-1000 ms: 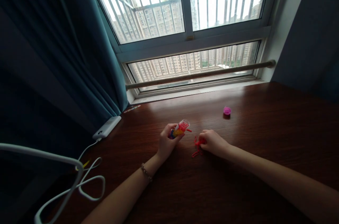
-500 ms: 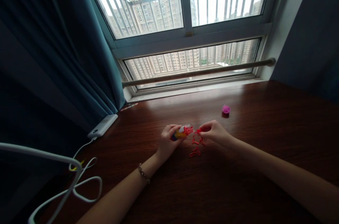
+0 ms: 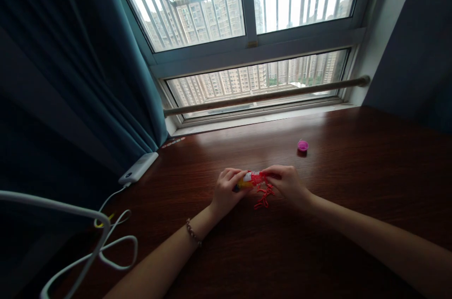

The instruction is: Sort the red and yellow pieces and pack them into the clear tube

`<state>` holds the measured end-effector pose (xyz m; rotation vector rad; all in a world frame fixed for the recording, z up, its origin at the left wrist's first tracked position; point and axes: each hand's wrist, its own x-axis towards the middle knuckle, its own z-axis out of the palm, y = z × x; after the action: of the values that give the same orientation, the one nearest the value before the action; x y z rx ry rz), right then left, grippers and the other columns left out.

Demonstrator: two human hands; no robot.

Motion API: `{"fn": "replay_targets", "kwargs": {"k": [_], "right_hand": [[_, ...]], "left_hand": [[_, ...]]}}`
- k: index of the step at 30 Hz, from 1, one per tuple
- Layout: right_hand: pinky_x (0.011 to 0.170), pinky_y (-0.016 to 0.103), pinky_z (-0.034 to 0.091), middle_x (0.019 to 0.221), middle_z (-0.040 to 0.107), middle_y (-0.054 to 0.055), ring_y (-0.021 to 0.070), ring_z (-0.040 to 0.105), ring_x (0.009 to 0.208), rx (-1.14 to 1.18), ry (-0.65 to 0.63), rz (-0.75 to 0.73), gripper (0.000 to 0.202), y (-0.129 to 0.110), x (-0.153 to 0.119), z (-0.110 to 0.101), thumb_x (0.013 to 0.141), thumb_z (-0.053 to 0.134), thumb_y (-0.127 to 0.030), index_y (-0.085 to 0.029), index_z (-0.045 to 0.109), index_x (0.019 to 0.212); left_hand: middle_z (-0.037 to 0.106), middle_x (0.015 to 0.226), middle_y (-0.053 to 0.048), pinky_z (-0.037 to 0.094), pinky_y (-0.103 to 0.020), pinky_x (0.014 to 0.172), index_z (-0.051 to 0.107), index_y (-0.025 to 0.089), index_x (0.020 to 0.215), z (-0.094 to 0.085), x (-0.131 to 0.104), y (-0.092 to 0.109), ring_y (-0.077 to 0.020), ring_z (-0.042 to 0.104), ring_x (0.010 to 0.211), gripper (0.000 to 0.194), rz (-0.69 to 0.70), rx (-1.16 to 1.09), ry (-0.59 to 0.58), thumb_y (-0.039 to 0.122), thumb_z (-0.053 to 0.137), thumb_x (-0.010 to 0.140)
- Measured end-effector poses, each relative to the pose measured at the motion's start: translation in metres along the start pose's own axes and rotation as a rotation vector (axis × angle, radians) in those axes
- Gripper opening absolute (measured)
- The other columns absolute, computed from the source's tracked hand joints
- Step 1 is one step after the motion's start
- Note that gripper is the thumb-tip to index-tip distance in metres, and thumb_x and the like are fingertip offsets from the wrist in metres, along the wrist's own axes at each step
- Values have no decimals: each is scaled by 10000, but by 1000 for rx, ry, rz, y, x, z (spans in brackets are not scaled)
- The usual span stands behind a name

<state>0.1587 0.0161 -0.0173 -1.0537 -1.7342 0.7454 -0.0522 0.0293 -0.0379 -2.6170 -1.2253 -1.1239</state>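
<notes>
A small clear bottle with a yellow and blue label and red pieces inside lies tilted in my left hand, its mouth toward the right. My right hand is at that mouth, its thumb and fingers pinched on red pieces there. Just below the bottle, several thin red pieces lie in a loose pile on the brown wooden table. Farther back to the right sits a small pink cap.
A white power bank with a white cable lies at the left, beside a blue curtain. Behind the table are a rail and a barred window.
My right hand has moved against the bottle's mouth, where a gap showed before. The bottle has shifted slightly right and lies more level in my left hand.
</notes>
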Motion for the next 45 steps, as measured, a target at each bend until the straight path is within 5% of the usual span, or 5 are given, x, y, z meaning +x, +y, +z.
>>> {"fn": "replay_targets", "kwargs": {"k": [13, 24, 31, 38, 45], "right_hand": [[490, 205, 393, 558, 568, -29, 107, 515, 512, -131, 116, 43, 52, -6, -3, 0, 657, 600, -112, -163, 597, 668], [643, 250, 482, 836, 650, 56, 152, 608, 727, -56, 160, -153, 202, -14, -4, -2, 773, 495, -105, -165, 664, 867], [803, 319, 476, 974, 658, 66, 176, 607, 910, -90, 55, -234, 360, -11, -11, 0, 806, 445, -111, -167, 456, 1161], [1055, 537, 24, 1194, 540, 111, 227, 257, 1281, -403, -162, -351, 363, -13, -9, -1, 839, 430, -192, -152, 414, 1199], [1026, 552, 127, 1238, 488, 122, 240, 250, 1280, -345, -276, -276, 395, -10, -9, 3, 833, 460, -231, -170, 390, 1217]], "left_hand": [[612, 952, -62, 413, -369, 809, 578, 213, 1055, 0, 0, 5, -211, 510, 879, 392, 29, -15, -8, 379, 635, 704], [596, 950, -71, 427, -356, 820, 588, 201, 1013, -2, 3, 5, -213, 520, 899, 357, -120, -104, 19, 371, 637, 703], [591, 942, -62, 439, -348, 797, 581, 209, 1014, -3, 4, 5, -202, 524, 884, 339, -159, -119, 38, 360, 628, 715], [604, 930, -65, 437, -357, 789, 584, 206, 1028, -2, 0, 4, -202, 521, 869, 373, -20, -60, 50, 352, 654, 692], [619, 918, -61, 428, -356, 770, 586, 216, 1030, -1, -5, 9, -201, 521, 843, 374, 69, 1, 64, 345, 659, 687]]}}
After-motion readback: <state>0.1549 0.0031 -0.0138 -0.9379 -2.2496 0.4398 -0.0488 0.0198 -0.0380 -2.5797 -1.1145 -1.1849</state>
